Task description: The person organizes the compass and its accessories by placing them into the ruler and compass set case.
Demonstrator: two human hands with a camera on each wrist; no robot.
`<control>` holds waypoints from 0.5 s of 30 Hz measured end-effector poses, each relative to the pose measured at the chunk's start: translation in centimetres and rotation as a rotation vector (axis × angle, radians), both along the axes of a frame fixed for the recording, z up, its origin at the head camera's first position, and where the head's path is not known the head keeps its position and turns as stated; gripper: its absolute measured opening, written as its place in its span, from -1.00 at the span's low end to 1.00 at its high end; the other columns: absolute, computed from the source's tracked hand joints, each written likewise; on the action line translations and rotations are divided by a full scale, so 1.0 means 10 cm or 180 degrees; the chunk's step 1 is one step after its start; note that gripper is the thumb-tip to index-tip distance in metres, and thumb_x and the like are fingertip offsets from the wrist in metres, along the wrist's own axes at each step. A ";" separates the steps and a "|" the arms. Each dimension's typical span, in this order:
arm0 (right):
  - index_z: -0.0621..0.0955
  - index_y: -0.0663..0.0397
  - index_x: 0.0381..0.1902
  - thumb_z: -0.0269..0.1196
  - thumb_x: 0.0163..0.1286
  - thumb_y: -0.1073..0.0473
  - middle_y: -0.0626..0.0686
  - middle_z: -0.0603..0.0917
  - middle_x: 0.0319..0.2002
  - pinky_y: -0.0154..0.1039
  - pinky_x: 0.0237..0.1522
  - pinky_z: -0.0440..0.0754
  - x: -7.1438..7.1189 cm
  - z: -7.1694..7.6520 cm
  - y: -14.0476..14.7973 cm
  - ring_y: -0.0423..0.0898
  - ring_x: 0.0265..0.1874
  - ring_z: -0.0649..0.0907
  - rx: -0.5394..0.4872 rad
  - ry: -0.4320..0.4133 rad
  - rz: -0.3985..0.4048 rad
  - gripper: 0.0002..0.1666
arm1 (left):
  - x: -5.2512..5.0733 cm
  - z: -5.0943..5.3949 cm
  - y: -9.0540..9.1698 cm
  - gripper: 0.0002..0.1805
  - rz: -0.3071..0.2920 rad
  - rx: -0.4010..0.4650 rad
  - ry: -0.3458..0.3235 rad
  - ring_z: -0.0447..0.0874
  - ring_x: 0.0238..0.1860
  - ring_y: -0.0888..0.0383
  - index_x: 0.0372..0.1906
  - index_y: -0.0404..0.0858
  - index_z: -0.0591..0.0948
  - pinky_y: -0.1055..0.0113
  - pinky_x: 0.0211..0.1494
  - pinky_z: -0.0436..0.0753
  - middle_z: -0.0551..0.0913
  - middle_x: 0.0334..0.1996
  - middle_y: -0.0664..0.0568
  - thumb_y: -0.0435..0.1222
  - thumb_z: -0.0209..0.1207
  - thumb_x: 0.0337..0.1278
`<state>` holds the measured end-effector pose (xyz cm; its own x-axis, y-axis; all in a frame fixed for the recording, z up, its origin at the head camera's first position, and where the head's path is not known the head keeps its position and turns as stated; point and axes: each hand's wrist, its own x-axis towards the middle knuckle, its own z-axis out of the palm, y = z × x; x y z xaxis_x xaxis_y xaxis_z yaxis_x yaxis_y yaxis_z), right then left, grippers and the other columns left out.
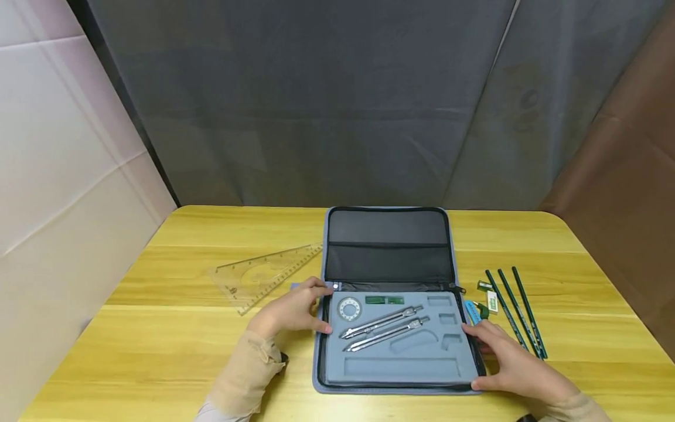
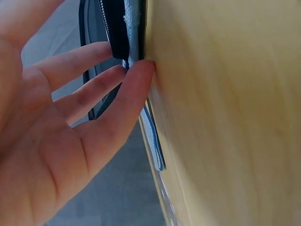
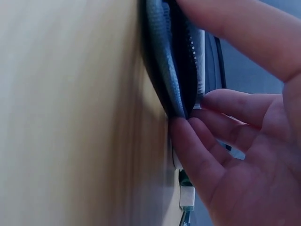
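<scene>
A zippered blue-grey case (image 1: 319, 375) lies unfolded on the table, its black-lined lid (image 1: 387, 225) laid back. In its base sits a grey molded tray (image 1: 401, 346) with a round white dial-like piece (image 1: 349, 309), two silver drawing compasses (image 1: 385, 335) and small green pieces (image 1: 384, 300) in recesses; several other recesses are bare. At the left side my left hand (image 1: 292, 308) touches the case and tray with spread fingers and thumb. My right hand (image 1: 508, 363) touches the opposite side likewise, thumb near the front corner. Both wrist views show the fingertips against the case's edge.
A clear set square (image 1: 263, 275) lies left of the case, one tip beside the lid. To the right are several dark green pencils (image 1: 529, 310), a white-and-green eraser (image 1: 492, 302) and a blue item (image 1: 471, 312) partly behind the case. Grey cloth (image 1: 290, 117) hangs behind the table.
</scene>
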<state>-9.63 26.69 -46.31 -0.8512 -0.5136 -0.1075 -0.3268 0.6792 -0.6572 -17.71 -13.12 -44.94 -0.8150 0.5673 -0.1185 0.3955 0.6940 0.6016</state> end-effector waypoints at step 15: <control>0.27 0.32 0.25 0.34 -0.05 -0.23 0.40 0.26 0.15 -0.10 -0.08 0.54 0.03 0.00 0.01 0.35 0.09 0.32 0.0002 0.0112 -0.0040 0.06 | 0.07 0.05 0.10 -0.01 -0.0021 -0.0235 0.0037 0.41 -0.19 0.08 0.24 -0.40 0.33 0.17 -0.04 0.49 0.38 0.09 -0.19 -0.12 0.48 -0.47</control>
